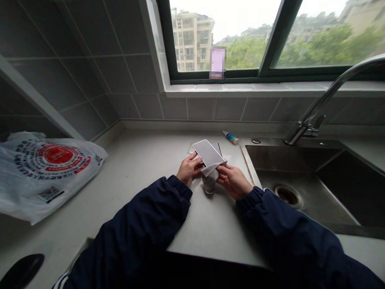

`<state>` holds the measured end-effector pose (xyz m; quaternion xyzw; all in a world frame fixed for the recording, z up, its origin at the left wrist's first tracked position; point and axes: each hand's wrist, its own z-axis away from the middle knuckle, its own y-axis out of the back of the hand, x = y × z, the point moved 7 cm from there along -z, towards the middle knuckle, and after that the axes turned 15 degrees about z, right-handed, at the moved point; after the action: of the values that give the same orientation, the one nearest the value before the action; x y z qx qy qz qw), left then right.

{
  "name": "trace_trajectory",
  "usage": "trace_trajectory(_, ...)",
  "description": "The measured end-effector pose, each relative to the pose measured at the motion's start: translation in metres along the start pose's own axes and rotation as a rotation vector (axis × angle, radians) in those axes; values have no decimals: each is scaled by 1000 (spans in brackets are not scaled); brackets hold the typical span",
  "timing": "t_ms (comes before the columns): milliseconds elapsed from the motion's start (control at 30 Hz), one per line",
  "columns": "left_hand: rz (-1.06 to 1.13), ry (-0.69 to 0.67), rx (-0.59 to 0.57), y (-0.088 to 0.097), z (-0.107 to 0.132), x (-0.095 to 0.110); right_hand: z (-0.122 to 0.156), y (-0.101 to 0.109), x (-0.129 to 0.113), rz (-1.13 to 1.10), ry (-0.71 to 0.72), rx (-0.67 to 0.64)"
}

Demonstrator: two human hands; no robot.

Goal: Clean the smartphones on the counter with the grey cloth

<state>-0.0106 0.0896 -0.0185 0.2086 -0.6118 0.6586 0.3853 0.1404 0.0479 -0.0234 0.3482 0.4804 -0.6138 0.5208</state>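
Note:
My left hand [189, 169] grips the left edge of a flat grey phone [207, 153], tilted up over the pale countertop [147, 160]. My right hand [233, 179] pinches a small grey cloth [210, 175] against the phone's lower edge. The cloth hangs down between both hands and touches the counter. Both arms wear dark blue sleeves.
A white plastic bag with red print [40, 173] lies at the left. A steel sink [317, 182] with a curved tap [323, 102] is at the right. A small tube with a blue end [230, 137] lies by the back wall. A window is above.

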Motion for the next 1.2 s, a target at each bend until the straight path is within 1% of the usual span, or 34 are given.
trace_trajectory(133,29,30,-122,-10,4,-2,3,-6,5,36,-46,-40)
trace_trajectory(233,100,41,-224,-19,7,-3,6,-11,7,56,-70,-77)
trace_trajectory(300,129,44,-250,-21,9,-3,7,-13,8,69,-85,-94)
trace_trajectory(400,128,36,-220,-20,8,-2,9,-15,11,100,-117,-133)
trace_trajectory(500,166,34,-170,-16,7,0,13,-21,14,141,-154,-207)
trace_trajectory(633,146,61,-59,-5,3,1,20,-29,18,189,-179,-299)
trace_trajectory(700,114,65,6,2,1,3,21,-32,19,211,-172,-328)
trace_trajectory(767,99,100,45,6,-1,5,21,-33,20,237,-157,-350)
trace_trajectory(867,120,167,43,6,-1,8,19,-32,21,260,-134,-363)
trace_trajectory(933,141,179,35,5,0,10,19,-31,20,261,-125,-364)
trace_trajectory(1033,145,172,45,7,0,13,19,-32,20,271,-117,-371)
trace_trajectory(1200,148,124,80,14,-4,11,20,-33,19,295,-105,-362)
